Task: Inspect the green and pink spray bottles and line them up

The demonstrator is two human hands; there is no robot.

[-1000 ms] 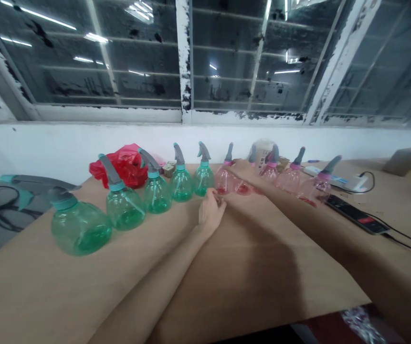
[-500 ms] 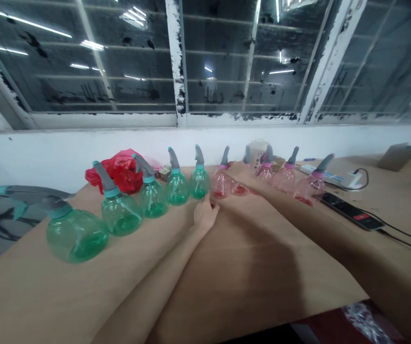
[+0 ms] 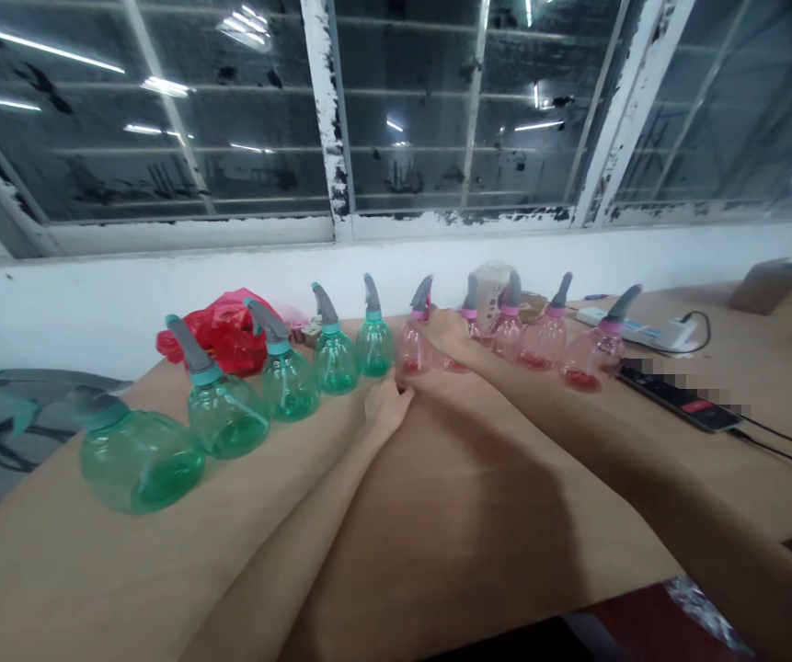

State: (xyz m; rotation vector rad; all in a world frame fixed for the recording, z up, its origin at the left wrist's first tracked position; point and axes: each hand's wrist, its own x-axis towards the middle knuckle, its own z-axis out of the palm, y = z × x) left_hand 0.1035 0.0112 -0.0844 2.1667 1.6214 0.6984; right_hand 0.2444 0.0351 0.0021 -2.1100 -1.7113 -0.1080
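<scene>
Clear spray bottles stand in a curved row on the brown table. Near its middle is a pink spray bottle (image 3: pixel 413 348) with a grey trigger head and a little red liquid. My right hand (image 3: pixel 445 331) has its fingers closed at this bottle's pink collar, partly covering another pink bottle (image 3: pixel 471 326) behind it. Just in front of the base, my left hand (image 3: pixel 386 405) is curled, thumb and finger close together; what they hold, if anything, is hidden. Closest on its left is a green spray bottle (image 3: pixel 374 348) with a teal collar and green liquid.
Several more green bottles (image 3: pixel 226 414) curve toward me on the left, and pink ones (image 3: pixel 544 342) on the right. A red plastic bag (image 3: pixel 223 336) lies behind the green row. A phone (image 3: pixel 685 400) with cables and a white power strip (image 3: pixel 650 333) are at right.
The view has shifted slightly. Both hands stay at nearly the same places by the middle pink bottle, whose trigger head looks turned a little.
</scene>
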